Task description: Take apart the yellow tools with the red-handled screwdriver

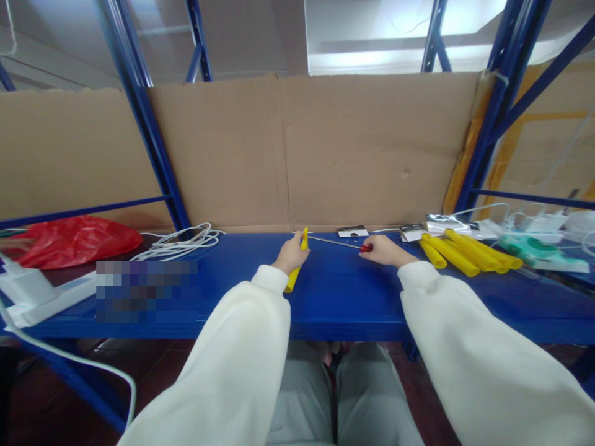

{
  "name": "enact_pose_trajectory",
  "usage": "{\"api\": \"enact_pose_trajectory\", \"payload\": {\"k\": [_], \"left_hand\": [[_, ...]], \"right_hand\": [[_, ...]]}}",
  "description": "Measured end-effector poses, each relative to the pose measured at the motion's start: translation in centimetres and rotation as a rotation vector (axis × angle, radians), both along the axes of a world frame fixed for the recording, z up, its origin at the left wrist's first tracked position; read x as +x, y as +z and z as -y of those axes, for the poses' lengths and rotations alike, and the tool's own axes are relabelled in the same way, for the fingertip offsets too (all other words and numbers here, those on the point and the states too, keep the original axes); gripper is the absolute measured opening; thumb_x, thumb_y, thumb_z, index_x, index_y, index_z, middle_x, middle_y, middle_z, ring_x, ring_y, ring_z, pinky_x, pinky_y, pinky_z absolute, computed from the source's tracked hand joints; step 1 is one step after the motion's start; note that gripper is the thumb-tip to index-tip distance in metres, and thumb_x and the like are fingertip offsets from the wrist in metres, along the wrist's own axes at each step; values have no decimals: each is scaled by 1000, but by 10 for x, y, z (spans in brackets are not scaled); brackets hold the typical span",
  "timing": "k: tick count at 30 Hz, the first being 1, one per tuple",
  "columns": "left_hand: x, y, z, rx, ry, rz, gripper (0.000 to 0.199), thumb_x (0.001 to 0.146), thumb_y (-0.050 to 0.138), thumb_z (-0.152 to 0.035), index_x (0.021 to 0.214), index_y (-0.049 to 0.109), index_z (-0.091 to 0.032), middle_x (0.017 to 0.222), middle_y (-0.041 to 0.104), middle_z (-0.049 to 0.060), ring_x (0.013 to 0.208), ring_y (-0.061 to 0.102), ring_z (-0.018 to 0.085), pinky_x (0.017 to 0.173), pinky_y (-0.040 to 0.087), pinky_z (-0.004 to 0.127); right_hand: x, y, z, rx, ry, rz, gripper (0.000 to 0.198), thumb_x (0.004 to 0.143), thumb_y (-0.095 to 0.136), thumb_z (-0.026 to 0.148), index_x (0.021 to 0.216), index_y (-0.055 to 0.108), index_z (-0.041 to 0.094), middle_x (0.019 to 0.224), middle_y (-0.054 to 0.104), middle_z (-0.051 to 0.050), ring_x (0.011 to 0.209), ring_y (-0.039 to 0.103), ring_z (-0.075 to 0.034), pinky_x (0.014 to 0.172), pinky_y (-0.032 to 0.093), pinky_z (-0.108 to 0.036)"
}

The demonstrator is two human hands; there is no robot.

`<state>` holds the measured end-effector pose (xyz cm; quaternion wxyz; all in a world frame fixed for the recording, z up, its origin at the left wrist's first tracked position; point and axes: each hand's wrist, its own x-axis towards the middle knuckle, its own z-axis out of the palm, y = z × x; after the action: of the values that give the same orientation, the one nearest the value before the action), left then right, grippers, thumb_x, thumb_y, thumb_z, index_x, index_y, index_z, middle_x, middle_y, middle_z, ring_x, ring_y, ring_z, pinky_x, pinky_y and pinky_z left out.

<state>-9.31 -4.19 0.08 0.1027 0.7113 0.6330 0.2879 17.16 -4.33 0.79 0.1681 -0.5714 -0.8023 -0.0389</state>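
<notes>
Hands well apart over the bench (344, 297). Left hand (290, 253) closed round a yellow tube (294, 279), long axis near to far, far end canted slightly right. Right hand (385, 250) grips a red-handled rod (335, 242), lying crosswise, pointing left at the tube's upper part; contact unclear. Tip nearer left hand. Spare tubes (453, 255) beyond right wrist.

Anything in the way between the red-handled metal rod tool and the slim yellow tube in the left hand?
Nothing visible: the red-handled metal rod tool in the right hand points toward the slim yellow tube in the left hand; whether its tip touches is unclear.
</notes>
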Motion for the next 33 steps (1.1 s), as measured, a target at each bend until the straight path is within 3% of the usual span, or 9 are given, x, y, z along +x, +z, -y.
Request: {"api": "enact_pose_trajectory", "payload": {"k": [4,11,18,26,33], "left_hand": [[0,0,0,-4,-7,-10,42,91,62,-23,131,50,-19,105,75,12,85,75,23,76,56,31],[-1,0,-1,-5,-1,-21,44,92,61,-23,133,48,-18,107,75,14,87,75,24,78,56,31],[-1,0,-1,-3,-12,-12,43,91,61,-23,132,49,-18,104,75,13,86,75,24,78,55,32],[-3,0,-2,12,6,-37,39,91,60,-22,128,50,-18,109,74,14,87,75,24,77,56,31],[-2,2,1,-2,-8,-37,41,91,60,-22,131,49,-18,107,75,14,87,75,24,79,56,33]], "right_hand": [[0,0,0,36,-22,0,10,78,68,25,69,66,19,68,69,-5,64,60,-17,62,42,-25],[-2,1,3,-78,5,-81,11,80,59,19,75,69,17,73,71,-6,66,63,-17,63,44,-24],[2,-2,-1,29,-21,-65,10,73,63,15,80,69,19,79,73,-5,71,64,-18,66,44,-24],[-4,-2,1,-103,18,-102,18,79,58,16,87,74,15,86,76,-8,76,68,-19,70,48,-25],[-3,-1,2,3,-16,-29,12,75,61,15,82,70,17,80,74,-6,72,64,-18,68,45,-24]]}}
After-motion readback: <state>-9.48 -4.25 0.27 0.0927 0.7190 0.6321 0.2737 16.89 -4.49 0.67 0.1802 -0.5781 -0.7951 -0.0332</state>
